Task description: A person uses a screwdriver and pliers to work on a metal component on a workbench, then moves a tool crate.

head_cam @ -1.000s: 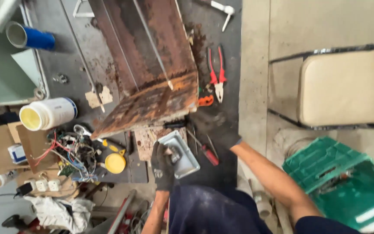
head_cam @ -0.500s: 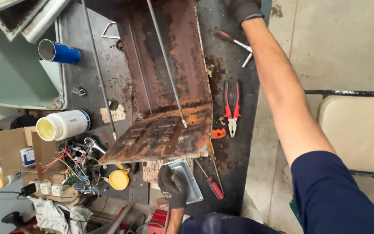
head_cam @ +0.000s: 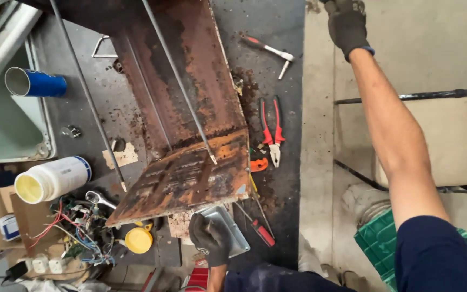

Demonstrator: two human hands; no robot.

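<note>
Rusty metal panel [head_cam: 190, 124] covers a dark, stained workbench [head_cam: 282, 178] beside concrete floor [head_cam: 320, 162].

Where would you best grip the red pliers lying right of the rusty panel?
Grip the pliers by the two red handles, probably coming from above on the far side. They lie flat with the handles pointing away and slightly spread, jaws toward the person beside an orange piece. Bare tabletop flanks the handles, so fingers can close around both.
</note>
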